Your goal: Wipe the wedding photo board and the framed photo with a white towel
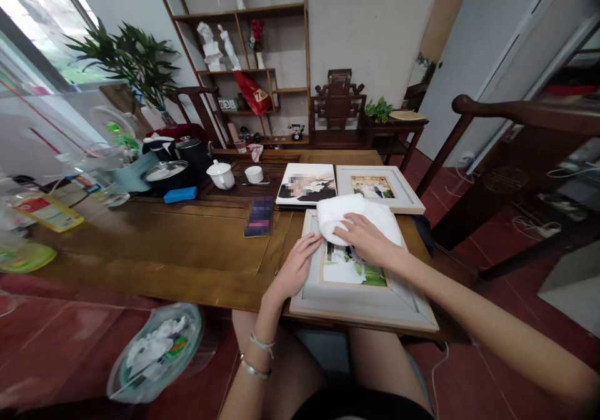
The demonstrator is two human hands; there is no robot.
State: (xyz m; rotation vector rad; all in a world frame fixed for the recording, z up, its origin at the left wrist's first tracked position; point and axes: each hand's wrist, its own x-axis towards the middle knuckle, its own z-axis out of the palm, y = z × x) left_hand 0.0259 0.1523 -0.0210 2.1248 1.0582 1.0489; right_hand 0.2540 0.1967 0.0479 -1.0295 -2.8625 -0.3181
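Observation:
A white-bordered picture frame [365, 310] lies flat on the near edge of the wooden table, a photo with green in it showing at its middle. My left hand [299, 265] grips the left side of this frame, fingers along its border. Under my right hand [364, 237] is a folded white cloth [344, 210], pressed onto the upper part of the frame with the fingers curled into it. The cloth hides the top border and part of the photo.
Behind are a second framed photo [410, 196] and a photo panel [323, 175]. Left of them on the table [206, 245] lie a phone [259, 217], a lidded white teapot [220, 175], a white cup [254, 174] and a blue packet [180, 195]. A lined trash bin [192, 320] stands below left.

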